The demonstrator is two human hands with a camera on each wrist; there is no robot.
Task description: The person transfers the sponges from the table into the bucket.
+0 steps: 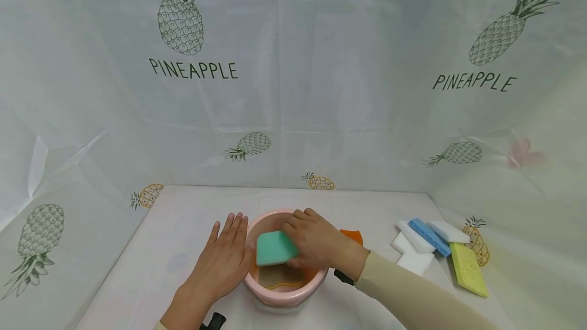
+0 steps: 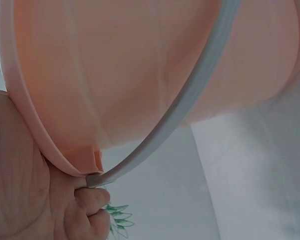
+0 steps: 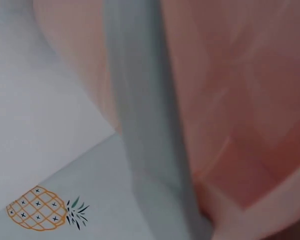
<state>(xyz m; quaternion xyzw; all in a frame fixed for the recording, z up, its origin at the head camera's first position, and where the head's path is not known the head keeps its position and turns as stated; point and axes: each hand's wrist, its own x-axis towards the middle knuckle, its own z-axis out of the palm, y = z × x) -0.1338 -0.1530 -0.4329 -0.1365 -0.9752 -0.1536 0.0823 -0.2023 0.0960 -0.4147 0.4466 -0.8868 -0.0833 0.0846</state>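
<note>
A pink bucket point(image 1: 284, 297) with a grey handle point(image 2: 189, 95) stands upright on the table. My right hand point(image 1: 316, 241) grips a green sponge point(image 1: 274, 248) at its right end, over the bucket's mouth. With fingers straight, my left hand point(image 1: 222, 261) rests against the bucket's left rim. In the left wrist view, the palm lies along that rim, close to where the handle joins. The right wrist view shows the bucket's outer wall and handle, but the right hand and sponge are hidden there. Inside the bucket, a brownish area with a wavy yellow line shows below the sponge.
An orange piece point(image 1: 352, 237) lies just right of the bucket, partly behind my right wrist. Farther right sit several white pieces point(image 1: 415, 263), a blue sponge point(image 1: 429, 237) and a yellow sponge point(image 1: 469, 270). A pineapple-print sheet point(image 1: 321, 90) hangs around the table.
</note>
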